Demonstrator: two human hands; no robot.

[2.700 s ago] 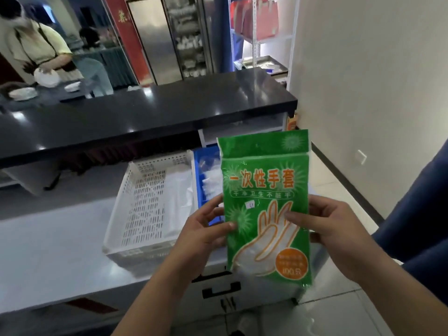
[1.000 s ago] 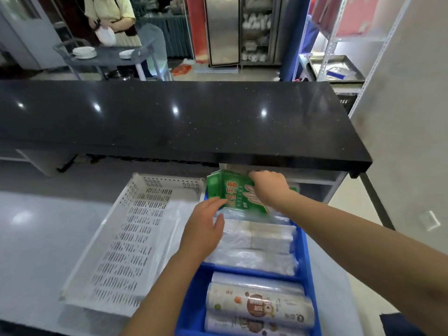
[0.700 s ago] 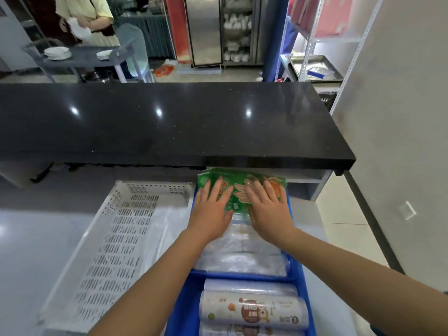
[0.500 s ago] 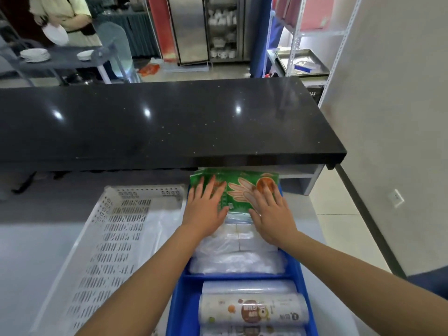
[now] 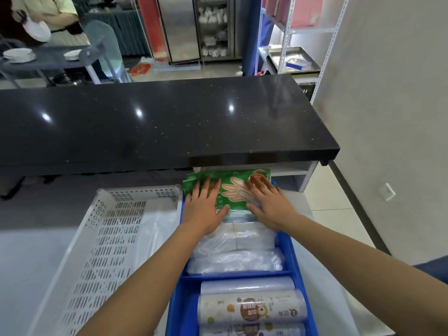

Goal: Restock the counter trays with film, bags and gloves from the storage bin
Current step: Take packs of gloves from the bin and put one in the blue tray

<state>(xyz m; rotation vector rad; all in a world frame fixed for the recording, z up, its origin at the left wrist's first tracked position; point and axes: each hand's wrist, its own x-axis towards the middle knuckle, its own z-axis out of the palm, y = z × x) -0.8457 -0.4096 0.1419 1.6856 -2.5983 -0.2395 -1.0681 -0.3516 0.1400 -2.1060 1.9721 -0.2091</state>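
Observation:
A green packet of disposable gloves (image 5: pixel 232 187) lies flat at the far end of the blue tray (image 5: pixel 289 248), partly under the black counter's edge. My left hand (image 5: pixel 206 209) rests flat on its left half, fingers spread. My right hand (image 5: pixel 269 204) presses flat on its right half. Neither hand grips it. Clear plastic bags (image 5: pixel 237 251) fill the tray's middle section. Film rolls (image 5: pixel 252 309) lie in the near section.
A white perforated tray (image 5: pixel 106 238) with clear plastic in it stands left of the blue one. The black counter top (image 5: pixel 157 120) overhangs both. A wall stands to the right. Beyond the counter a person holds a plate (image 5: pixel 36 30) by a table of dishes.
I held the glove packet upright in both hands, then laid it into the far end of the blue tray. Both palms now lie flat on it, almost unmoved in the last half second.

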